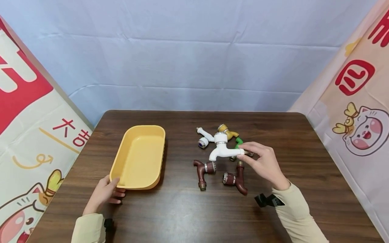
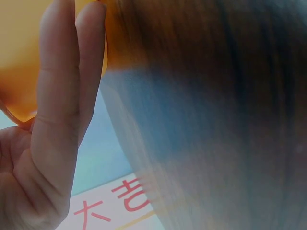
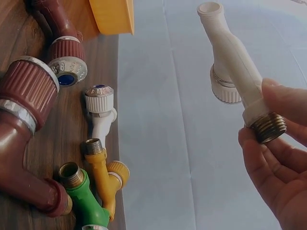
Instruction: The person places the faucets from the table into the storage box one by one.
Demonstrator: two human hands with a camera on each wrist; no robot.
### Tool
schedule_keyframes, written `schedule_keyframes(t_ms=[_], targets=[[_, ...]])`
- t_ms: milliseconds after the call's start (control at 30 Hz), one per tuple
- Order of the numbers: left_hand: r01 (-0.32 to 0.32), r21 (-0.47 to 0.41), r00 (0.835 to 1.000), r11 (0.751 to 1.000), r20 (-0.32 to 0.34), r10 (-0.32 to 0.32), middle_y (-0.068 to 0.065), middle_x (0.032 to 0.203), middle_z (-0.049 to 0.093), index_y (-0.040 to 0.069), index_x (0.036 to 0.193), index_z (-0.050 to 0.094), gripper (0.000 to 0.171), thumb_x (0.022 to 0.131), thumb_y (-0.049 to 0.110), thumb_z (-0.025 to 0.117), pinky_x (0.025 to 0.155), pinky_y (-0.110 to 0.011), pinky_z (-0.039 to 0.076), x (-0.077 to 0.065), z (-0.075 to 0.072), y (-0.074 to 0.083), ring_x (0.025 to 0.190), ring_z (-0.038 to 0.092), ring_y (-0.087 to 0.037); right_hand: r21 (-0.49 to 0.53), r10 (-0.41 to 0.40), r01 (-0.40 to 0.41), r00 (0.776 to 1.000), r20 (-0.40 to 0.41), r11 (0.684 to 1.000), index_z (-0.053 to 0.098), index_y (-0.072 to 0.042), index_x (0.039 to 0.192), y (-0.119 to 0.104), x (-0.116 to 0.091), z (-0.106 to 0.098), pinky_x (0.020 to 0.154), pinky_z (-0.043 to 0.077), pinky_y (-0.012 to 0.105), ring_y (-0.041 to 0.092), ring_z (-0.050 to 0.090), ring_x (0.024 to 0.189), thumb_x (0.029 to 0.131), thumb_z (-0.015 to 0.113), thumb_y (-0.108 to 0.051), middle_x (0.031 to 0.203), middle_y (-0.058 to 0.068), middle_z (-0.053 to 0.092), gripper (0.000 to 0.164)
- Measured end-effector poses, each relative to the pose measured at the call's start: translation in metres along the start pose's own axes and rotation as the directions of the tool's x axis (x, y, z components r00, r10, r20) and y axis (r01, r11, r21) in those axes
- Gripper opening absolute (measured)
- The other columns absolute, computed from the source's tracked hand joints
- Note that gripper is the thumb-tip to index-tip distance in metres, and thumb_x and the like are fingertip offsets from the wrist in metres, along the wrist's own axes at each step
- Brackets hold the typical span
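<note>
A white faucet [image 1: 225, 148] is held up off the table by its threaded end, pinched between thumb and fingers of my right hand [image 1: 263, 162]. The right wrist view shows the brass thread of this white faucet [image 3: 235, 67] beside the fingertips. My left hand [image 1: 104, 194] grips the near left corner of a yellow plastic tub [image 1: 139, 158], thumb over the rim and fingers outside. Below the raised faucet lie two brown faucets [image 1: 201, 173] [image 1: 238, 179], a second white faucet [image 1: 206, 136], a yellow faucet [image 1: 229, 131] and a partly hidden green faucet [image 1: 239, 141].
The dark wooden table [image 1: 182, 216] ends at a pale blue cloth backdrop [image 1: 194, 67]. Printed banners [image 1: 361, 118] hang at both sides. A black strap [image 1: 268, 200] is at the right wrist.
</note>
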State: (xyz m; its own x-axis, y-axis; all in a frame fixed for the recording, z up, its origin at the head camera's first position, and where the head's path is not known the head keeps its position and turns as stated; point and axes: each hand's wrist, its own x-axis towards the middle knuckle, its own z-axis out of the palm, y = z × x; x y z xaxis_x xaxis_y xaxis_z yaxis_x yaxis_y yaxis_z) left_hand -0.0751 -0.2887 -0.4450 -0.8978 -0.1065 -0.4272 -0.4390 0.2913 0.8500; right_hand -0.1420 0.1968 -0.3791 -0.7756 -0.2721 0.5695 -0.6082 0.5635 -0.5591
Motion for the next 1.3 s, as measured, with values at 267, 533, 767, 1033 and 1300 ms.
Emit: schedule_keyframes(t_ms=[267,533,767,1033,1300], targets=[[0.004,-0.002,1.0,1.0,0.003,-0.004,-0.015,0.08,0.063,-0.009,0.132,0.023,0.046,0.1,0.023,0.034,0.055,-0.041,0.054,0.001,-0.001,-0.001,0.069,0.064,-0.026,-0.002,-0.004,0.004,1.0,0.015,1.0,0.071,-0.006,0.095,-0.001,0.004,0.004,0.052,0.039,0.019,0.012,0.058,0.071,0.067,0.078,-0.001,0.094,0.004,0.067,0.03],[0.007,-0.001,1.0,1.0,0.007,-0.007,-0.015,0.08,0.063,-0.009,0.133,0.022,0.047,0.099,0.022,0.034,0.055,-0.041,0.054,0.001,0.0,-0.001,0.069,0.064,-0.025,0.016,-0.007,0.006,1.0,0.025,1.0,0.071,-0.006,0.095,-0.002,0.008,0.009,0.05,0.037,0.019,0.007,0.053,0.067,0.067,0.078,-0.003,0.093,0.004,0.067,0.029],[0.002,0.001,1.0,1.0,0.007,-0.002,-0.015,0.08,0.063,-0.009,0.133,0.022,0.047,0.099,0.021,0.034,0.055,-0.04,0.054,0.001,0.0,0.0,0.069,0.064,-0.025,0.02,-0.003,0.002,0.999,0.034,1.0,0.07,-0.006,0.095,-0.004,0.014,0.013,0.057,0.038,0.016,0.01,0.056,0.072,0.067,0.079,-0.003,0.092,0.003,0.066,0.029],[0.004,-0.007,1.0,1.0,0.004,-0.004,-0.014,0.08,0.063,-0.009,0.132,0.023,0.046,0.1,0.022,0.033,0.055,-0.04,0.054,0.002,0.0,-0.001,0.069,0.064,-0.025,0.037,-0.013,0.011,0.999,0.05,0.999,0.07,-0.005,0.095,-0.004,0.022,0.018,0.067,0.046,0.024,0.015,0.061,0.081,0.067,0.079,-0.004,0.09,0.003,0.067,0.029],[0.005,-0.004,1.0,1.0,0.009,-0.004,-0.014,0.081,0.063,-0.009,0.132,0.023,0.047,0.1,0.023,0.033,0.056,-0.04,0.054,0.002,0.0,0.0,0.069,0.064,-0.025,0.054,-0.008,0.004,0.998,0.064,0.999,0.07,-0.004,0.095,-0.005,0.027,0.023,0.074,0.047,0.025,0.019,0.062,0.086,0.067,0.079,-0.006,0.092,0.005,0.067,0.03]])
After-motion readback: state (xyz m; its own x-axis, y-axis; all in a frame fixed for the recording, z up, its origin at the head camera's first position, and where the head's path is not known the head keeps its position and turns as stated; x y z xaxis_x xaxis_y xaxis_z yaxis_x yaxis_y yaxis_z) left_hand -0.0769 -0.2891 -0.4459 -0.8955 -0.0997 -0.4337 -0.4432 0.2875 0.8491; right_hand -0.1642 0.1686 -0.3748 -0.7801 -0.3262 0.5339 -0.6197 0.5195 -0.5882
